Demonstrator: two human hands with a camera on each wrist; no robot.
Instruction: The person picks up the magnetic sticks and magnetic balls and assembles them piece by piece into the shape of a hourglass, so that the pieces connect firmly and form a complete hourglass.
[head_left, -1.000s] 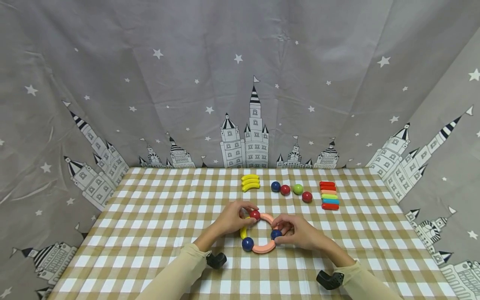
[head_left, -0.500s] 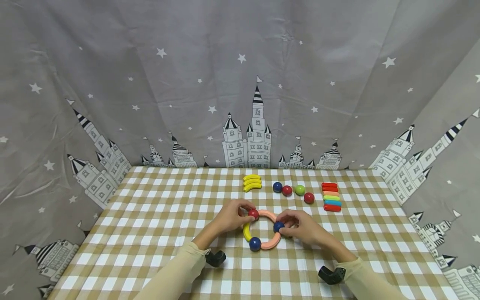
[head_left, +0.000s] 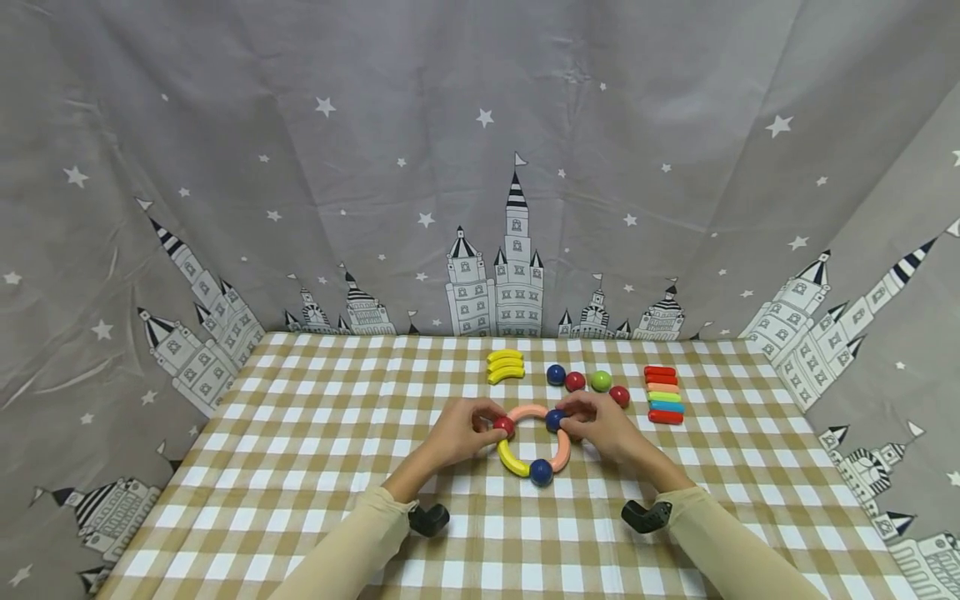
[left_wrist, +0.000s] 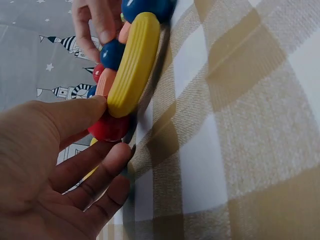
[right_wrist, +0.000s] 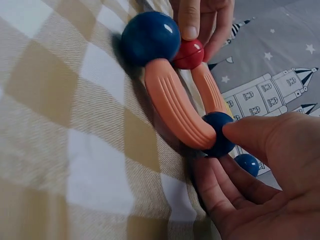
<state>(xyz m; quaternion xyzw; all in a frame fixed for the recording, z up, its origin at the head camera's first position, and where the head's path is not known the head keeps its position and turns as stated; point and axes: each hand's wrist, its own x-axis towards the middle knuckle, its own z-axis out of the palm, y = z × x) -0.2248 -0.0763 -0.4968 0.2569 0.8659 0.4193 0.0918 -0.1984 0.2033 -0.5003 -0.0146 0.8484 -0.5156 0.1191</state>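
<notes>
A closed ring of curved rods and balls lies between the two hands in the head view. Its left corner is a red ball (head_left: 505,427), which my left hand (head_left: 461,431) pinches between thumb and fingers. At the upper right corner my right hand (head_left: 606,427) pinches a blue ball (head_left: 555,421). Another blue ball (head_left: 541,472) forms the near corner. The yellow curved rod (left_wrist: 135,65) joins the red ball to the near blue ball. One orange curved rod (head_left: 529,411) bridges the far side, and a second orange curved rod (right_wrist: 180,110) runs down the right side.
Behind the ring, yellow curved rods (head_left: 506,368) lie stacked in a row. Several loose balls, including a green ball (head_left: 601,381), sit to their right. Short coloured sticks (head_left: 663,396) line up farther right. A checked cloth (head_left: 337,417) covers the table before a grey curtain (head_left: 375,167).
The ring has turned counterclockwise as seen in the head view. Its near blue ball swung right, while my right hand moved away from the body with the other blue ball. My left hand kept the red ball.
</notes>
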